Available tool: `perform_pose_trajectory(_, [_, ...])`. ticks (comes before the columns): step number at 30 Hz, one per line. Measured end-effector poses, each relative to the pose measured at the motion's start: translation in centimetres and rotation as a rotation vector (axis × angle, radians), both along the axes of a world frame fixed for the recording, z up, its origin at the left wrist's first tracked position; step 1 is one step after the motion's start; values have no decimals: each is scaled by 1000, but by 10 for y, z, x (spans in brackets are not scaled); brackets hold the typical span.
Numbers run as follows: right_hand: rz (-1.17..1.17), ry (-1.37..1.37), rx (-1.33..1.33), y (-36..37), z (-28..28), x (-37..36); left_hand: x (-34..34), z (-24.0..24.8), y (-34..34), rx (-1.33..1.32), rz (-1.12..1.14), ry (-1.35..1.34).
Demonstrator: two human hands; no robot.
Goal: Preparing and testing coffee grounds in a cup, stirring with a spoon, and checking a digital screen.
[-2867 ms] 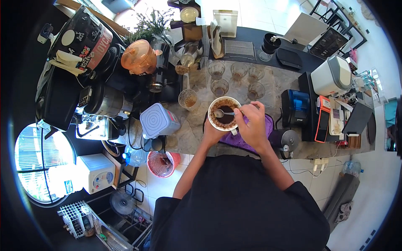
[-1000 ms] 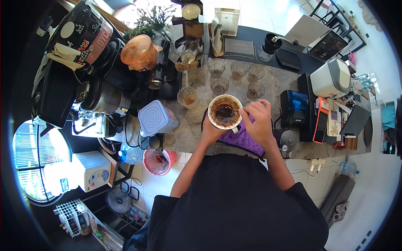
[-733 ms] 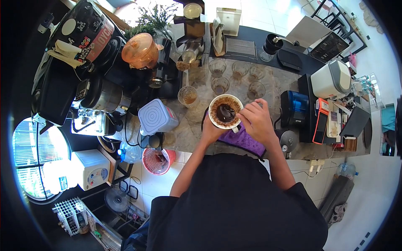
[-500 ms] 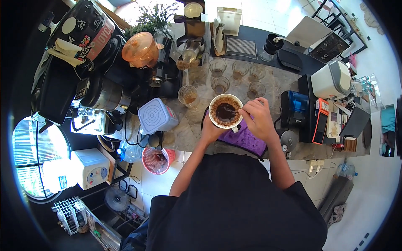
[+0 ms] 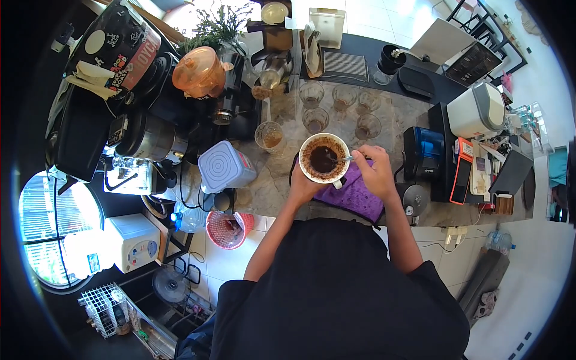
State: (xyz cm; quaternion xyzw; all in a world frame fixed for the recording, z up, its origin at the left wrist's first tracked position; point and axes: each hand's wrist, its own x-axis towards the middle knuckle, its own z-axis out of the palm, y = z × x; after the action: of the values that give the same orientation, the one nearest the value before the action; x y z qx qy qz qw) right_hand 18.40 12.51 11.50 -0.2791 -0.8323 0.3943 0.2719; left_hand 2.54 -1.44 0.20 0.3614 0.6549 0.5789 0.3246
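Note:
A white cup (image 5: 305,174) with dark brown coffee inside and grounds stuck round its inner wall is held by my left hand (image 5: 303,187), which wraps its lower left side. The cup's handle points down and right. My right hand (image 5: 373,171) pinches the end of a spoon (image 5: 344,159) at the cup's right rim. The spoon's lower end dips into the coffee and is hidden there. Beneath the cup and my right hand lies a purple cloth (image 5: 354,195) on the stone counter (image 5: 270,201).
Several clear glasses (image 5: 315,120) stand beyond the cup, some with brown residue. A glass of brown liquid (image 5: 270,137) holds a spoon, near a lidded white container (image 5: 225,167). Coffee grinders (image 5: 150,137) crowd the left. A blue-black box (image 5: 423,155) and a scale-like round dial (image 5: 413,201) sit right.
My right hand has shifted slightly right and down, away from the cup's rim, and more of the spoon shows. The cup stays in my left hand in nearly the same place.

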Motion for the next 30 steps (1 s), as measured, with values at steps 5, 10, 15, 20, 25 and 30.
perform_pose_trajectory(5, [-65, 40, -326, -1, -8, 6, 1, 4, 1, 31, 18, -19])
perform_pose_trajectory(10, [-77, 139, -495, 0, -22, 8, 3, 4, 2, 22, 39, -29])
perform_pose_trajectory(15, [-92, 191, -587, -4, -31, 8, 2, 0, 1, -30, 38, 20])
perform_pose_trajectory(20, [-122, 280, -650, -11, -39, 7, 2, -3, 1, 0, 61, 36])
perform_pose_trajectory(25, [-212, 343, -665, -14, -40, 7, 1, -4, 0, 1, 25, 41])
perform_pose_trajectory(30, [-209, 338, -645, -13, -34, 6, 1, -2, 1, 1, 43, 28])
